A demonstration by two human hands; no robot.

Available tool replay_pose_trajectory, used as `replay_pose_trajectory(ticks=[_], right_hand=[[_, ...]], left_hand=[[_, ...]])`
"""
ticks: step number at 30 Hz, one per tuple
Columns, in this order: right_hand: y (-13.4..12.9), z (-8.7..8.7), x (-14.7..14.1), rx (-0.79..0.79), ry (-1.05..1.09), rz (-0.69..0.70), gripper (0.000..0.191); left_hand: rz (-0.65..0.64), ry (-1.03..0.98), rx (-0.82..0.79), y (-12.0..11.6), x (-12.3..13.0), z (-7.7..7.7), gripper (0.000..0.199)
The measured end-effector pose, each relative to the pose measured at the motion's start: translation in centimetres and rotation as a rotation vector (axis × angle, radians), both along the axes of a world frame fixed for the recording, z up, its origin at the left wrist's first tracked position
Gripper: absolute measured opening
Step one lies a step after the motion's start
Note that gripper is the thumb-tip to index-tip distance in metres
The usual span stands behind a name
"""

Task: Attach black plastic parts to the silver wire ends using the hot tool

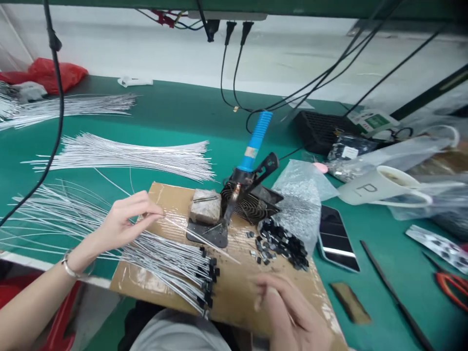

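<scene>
Thin silver-white wires (161,256), small black square chips (285,242)
Flat cardboard (236,302) is brown, ribbed handle (259,134) blue, tabletop (179,114) green.

So we've got a thin white wire (201,238) pinched in our left hand (126,219), slanting over the cardboard (237,304), with a bunch of black-tipped wires (161,261) lying just below. Our right hand (292,312) is kinda blurry, can't tell if it's holding anything, near a pile of little black bits (285,243). Behind, our blue-handled soldering iron (258,136) leans on its stand, with a phone (338,239) and mug (376,185) off right.
</scene>
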State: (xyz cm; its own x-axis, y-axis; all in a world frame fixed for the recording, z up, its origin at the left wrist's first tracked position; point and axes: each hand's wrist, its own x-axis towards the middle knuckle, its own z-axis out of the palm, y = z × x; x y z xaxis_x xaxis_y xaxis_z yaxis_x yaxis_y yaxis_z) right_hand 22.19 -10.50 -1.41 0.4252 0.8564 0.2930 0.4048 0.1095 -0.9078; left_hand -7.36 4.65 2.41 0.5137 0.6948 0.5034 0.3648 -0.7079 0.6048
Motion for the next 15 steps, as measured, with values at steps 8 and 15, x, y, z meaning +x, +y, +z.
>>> replay_pose_trajectory(ticks=[8,15], right_hand=[[0.5,1.3,-2.6,0.011,0.090,0.064,0.022],[-0.1,0.3,-2.1,-0.075,0.110,-0.014,0.031]], left_hand=[[-0.095,0.065,0.026,-2.5,1.2,-0.9,0.025],[0.075,0.000,-0.151,-2.5,1.5,-0.5,0.014]])
